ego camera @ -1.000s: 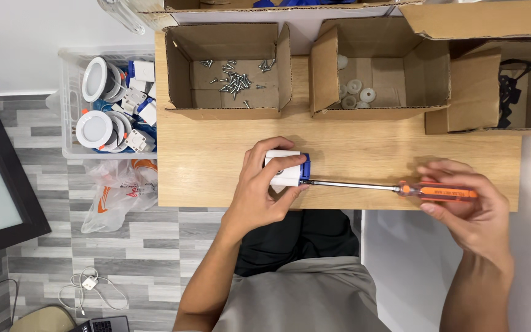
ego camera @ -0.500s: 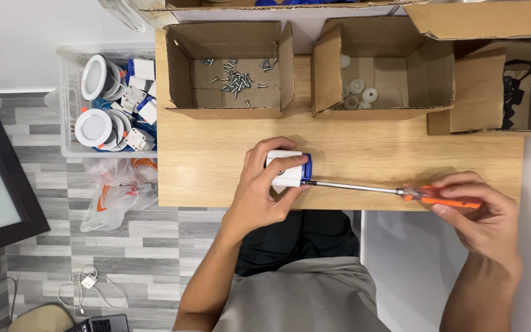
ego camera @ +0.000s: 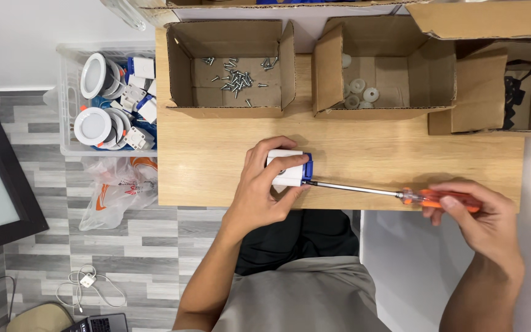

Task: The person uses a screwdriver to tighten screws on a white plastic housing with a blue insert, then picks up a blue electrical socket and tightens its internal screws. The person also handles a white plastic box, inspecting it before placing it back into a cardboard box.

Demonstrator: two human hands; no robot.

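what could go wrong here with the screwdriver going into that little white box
The screwdriver is long and held only at its orange handle by the right hand, so its tip could slip off. The left hand wraps the white and blue box right beside the tip, so a slip might jab a finger.

Light wooden table (ego camera: 216,166), box of screws (ego camera: 232,67) at its back edge, box of white washers (ego camera: 382,67) right of that box, third cardboard box (ego camera: 493,92) farther right, small white-and-blue block (ego camera: 289,168) in front of the screw box
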